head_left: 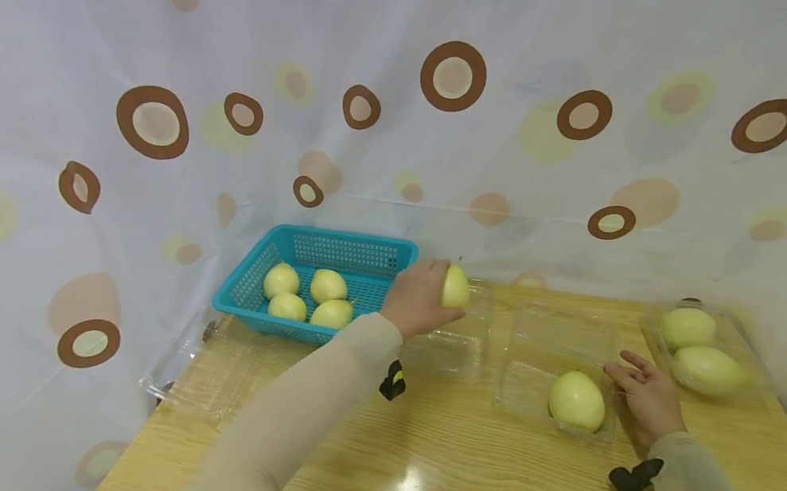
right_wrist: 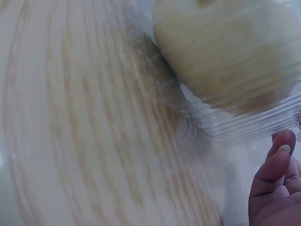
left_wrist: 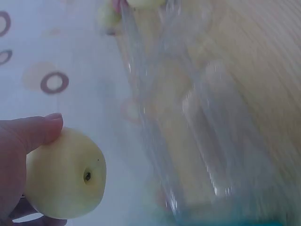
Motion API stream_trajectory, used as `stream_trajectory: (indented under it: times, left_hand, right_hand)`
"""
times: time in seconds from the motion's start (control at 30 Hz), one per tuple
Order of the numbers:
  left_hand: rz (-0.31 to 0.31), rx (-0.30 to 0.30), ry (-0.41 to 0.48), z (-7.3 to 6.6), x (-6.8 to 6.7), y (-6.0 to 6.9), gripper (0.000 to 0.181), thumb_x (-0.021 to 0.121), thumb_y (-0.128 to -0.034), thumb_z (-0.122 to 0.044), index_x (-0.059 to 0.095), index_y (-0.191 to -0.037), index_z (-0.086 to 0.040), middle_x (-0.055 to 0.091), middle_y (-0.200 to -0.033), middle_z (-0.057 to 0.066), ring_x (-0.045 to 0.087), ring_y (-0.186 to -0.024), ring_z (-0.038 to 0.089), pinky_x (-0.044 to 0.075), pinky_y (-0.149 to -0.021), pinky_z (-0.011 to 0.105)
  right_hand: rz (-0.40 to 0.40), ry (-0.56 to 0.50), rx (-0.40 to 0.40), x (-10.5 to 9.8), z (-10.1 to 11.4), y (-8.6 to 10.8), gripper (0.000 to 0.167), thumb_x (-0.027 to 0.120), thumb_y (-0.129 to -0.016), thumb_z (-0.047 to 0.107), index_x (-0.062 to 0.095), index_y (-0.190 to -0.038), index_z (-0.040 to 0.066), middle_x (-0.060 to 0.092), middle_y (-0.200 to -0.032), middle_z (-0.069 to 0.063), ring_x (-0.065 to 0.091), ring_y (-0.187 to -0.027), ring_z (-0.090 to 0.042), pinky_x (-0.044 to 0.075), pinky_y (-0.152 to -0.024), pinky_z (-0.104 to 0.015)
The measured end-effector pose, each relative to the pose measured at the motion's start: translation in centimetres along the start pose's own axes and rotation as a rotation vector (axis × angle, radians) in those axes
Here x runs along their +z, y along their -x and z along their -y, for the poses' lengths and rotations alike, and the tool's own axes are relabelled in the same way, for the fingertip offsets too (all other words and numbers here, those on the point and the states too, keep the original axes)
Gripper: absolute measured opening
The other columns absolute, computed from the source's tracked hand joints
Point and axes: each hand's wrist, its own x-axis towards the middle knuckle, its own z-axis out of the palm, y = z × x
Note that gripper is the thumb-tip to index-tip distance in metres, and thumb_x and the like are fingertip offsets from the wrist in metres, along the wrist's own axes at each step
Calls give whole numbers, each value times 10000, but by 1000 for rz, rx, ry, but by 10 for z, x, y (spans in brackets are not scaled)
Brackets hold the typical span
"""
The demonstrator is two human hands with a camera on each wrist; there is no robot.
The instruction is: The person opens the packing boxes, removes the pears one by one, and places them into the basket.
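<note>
My left hand [head_left: 420, 300] holds a pale yellow pear [head_left: 456, 287] above the table, beside the blue basket's right end. In the left wrist view the thumb lies over the pear [left_wrist: 70, 174], whose dimpled end faces outward. At the right, a clear plastic box [head_left: 518, 395] stands open with one pear [head_left: 576, 401] in its front right part. My right hand [head_left: 647, 396] is at this box's right edge. The right wrist view shows thumb and finger [right_wrist: 273, 174] pinching the rim next to the pear.
A blue basket [head_left: 229, 304] with several pears stands at the back left. Clear plastic boxes [head_left: 206, 386] lie below and right of it. Another clear box with two pears [head_left: 708, 369] is at the far right. A patterned curtain [head_left: 504, 153] hangs behind the wooden table [head_left: 471, 470].
</note>
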Motion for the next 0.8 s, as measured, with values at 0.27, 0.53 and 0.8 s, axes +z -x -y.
stream_trajectory:
  times: [0.27, 0.53, 0.8]
  left_hand:
    - [54, -156, 56, 56, -35, 7, 781, 750, -784, -492, 474, -1364, -48, 592, -1189, 101, 580, -1029, 268, 515, -806, 411]
    - [69, -352, 87, 120, -62, 16, 707, 737, -804, -469, 514, -1288, -2, 626, -1079, 138, 601, -941, 305, 513, -774, 442]
    - [99, -531, 161, 164, -67, 12, 699, 706, -839, -452, 498, -1320, 11, 608, -1074, 162, 590, -922, 310, 506, -768, 425]
  right_hand:
    - [-5, 120, -19, -1, -2, -2, 800, 680, -907, 275, 228, -1492, -32, 635, -905, 134, 571, -703, -86, 512, -582, -224]
    - [-8, 224, -53, 3, -2, -6, 753, 647, -933, 279, 250, -1474, -61, 630, -896, 184, 579, -724, -67, 521, -610, -219]
    - [-16, 316, -76, 1, -2, -3, 777, 616, -944, 338, 234, -1477, -78, 602, -895, 239, 593, -763, -57, 528, -646, -215]
